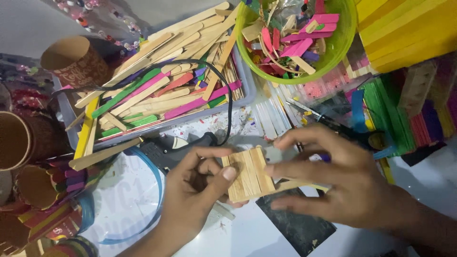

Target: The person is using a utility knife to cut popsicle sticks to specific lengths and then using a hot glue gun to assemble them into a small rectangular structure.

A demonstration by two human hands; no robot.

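A white, paint-flecked table (266, 233) carried a grey tray of craft sticks (240, 95); right of it sat a green bowl (340, 47), below it a black glue gun (166, 150).

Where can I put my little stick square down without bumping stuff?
Bare tabletop shows near the bottom edge, between the left hand and the black sheet. Another patch lies right of the right hand. The stick tray, green bowl and paper cups crowd everything else.
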